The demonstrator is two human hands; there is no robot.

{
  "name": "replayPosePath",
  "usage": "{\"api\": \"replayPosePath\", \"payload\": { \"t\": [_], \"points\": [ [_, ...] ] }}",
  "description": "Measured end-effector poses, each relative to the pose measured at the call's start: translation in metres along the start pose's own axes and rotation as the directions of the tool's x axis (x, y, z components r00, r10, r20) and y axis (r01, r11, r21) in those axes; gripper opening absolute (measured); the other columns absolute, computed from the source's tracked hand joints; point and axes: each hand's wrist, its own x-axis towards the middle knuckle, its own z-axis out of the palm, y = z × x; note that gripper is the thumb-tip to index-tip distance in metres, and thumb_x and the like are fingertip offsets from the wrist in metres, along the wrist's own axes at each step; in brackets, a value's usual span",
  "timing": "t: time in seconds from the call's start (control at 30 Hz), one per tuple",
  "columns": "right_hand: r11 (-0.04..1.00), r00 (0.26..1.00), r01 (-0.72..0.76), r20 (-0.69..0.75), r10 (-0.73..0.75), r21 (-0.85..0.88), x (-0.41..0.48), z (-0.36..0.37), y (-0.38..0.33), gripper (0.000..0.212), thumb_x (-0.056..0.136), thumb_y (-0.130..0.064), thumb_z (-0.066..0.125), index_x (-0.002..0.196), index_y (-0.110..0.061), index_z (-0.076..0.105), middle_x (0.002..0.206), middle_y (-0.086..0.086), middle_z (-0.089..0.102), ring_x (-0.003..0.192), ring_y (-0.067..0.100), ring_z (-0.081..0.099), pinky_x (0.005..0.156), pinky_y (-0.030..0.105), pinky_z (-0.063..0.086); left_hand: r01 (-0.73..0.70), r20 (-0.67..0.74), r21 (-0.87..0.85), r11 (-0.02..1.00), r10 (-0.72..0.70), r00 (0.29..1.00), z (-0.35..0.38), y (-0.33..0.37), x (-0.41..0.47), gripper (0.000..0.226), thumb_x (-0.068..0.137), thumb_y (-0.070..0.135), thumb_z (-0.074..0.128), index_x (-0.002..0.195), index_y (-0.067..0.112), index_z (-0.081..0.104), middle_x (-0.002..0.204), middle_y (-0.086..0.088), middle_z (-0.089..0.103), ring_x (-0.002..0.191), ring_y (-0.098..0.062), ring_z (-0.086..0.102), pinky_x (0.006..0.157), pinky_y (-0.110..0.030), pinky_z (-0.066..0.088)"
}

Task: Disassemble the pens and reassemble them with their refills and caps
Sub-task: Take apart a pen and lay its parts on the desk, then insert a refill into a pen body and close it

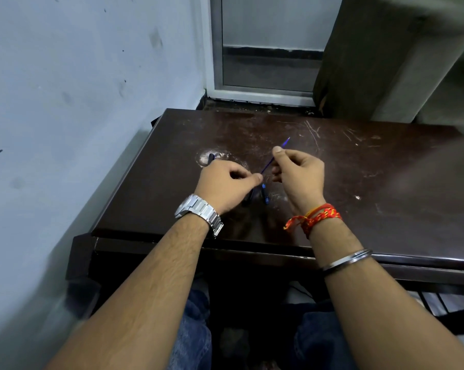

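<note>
My right hand [297, 172] pinches a thin blue refill [276, 154] that slants up and to the right above the dark table [385, 182]. My left hand [225, 182] is curled, its thumb tip by the refill's lower end; a dark pen part [211, 158] pokes out beyond its knuckles, and what it grips is mostly hidden. Below and between the hands, a blue pen piece [265, 193] and a dark pen piece [248, 197] lie on the table.
The table is scratched dark wood with a worn pale patch [206, 157] near my left hand. A grey wall [78, 102] runs close along its left side, and a window frame [262, 94] stands behind it. My knees are under the front edge.
</note>
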Motion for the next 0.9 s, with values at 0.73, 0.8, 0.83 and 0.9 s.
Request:
{"api": "replayPosePath", "payload": {
  "t": [0.73, 0.8, 0.83, 0.9],
  "points": [
    [0.655, 0.967, 0.034, 0.191, 0.170, -0.755, -0.003, -0.004, 0.016, 0.022, 0.076, -0.025, 0.082, 0.088, -0.009, 0.073, 0.083, 0.002, 0.064, 0.060, -0.001, 0.047, 0.043, 0.007, 0.031, 0.326, -0.032, 0.403, 0.855, -0.342, 0.939, 0.002, -0.018, 0.016, 0.043, 0.071, 0.029, 0.083, 0.099, 0.002, 0.065, 0.097, -0.013, 0.068, 0.069, -0.022, 0.056, 0.051, -0.028, 0.040],
    [0.665, 0.966, 0.018, 0.185, 0.183, -0.747, -0.002, -0.003, 0.016, 0.028, 0.074, -0.029, 0.084, 0.089, -0.009, 0.073, 0.084, 0.005, 0.067, 0.063, 0.003, 0.054, 0.046, 0.012, 0.036, 0.332, -0.032, 0.392, 0.858, -0.348, 0.937, 0.002, -0.018, 0.016, 0.042, 0.070, 0.030, 0.083, 0.098, 0.002, 0.066, 0.096, -0.013, 0.069, 0.069, -0.022, 0.058, 0.050, -0.027, 0.040],
    [0.663, 0.965, 0.015, 0.185, 0.187, -0.748, -0.002, -0.003, 0.016, 0.030, 0.074, -0.031, 0.085, 0.089, -0.008, 0.074, 0.086, 0.006, 0.069, 0.063, 0.005, 0.057, 0.047, 0.014, 0.038, 0.333, -0.032, 0.389, 0.859, -0.349, 0.937, 0.001, -0.017, 0.016, 0.041, 0.071, 0.029, 0.083, 0.098, 0.002, 0.066, 0.095, -0.013, 0.069, 0.070, -0.022, 0.059, 0.050, -0.027, 0.040],
    [0.656, 0.966, 0.026, 0.188, 0.179, -0.755, -0.001, -0.002, 0.016, 0.030, 0.074, -0.031, 0.085, 0.089, -0.009, 0.074, 0.087, 0.007, 0.071, 0.062, 0.003, 0.056, 0.046, 0.014, 0.037, 0.327, -0.027, 0.383, 0.864, -0.344, 0.939, 0.002, -0.018, 0.017, 0.036, 0.073, 0.026, 0.080, 0.097, 0.002, 0.068, 0.095, -0.013, 0.070, 0.075, -0.023, 0.064, 0.053, -0.028, 0.042]
  ]
}}
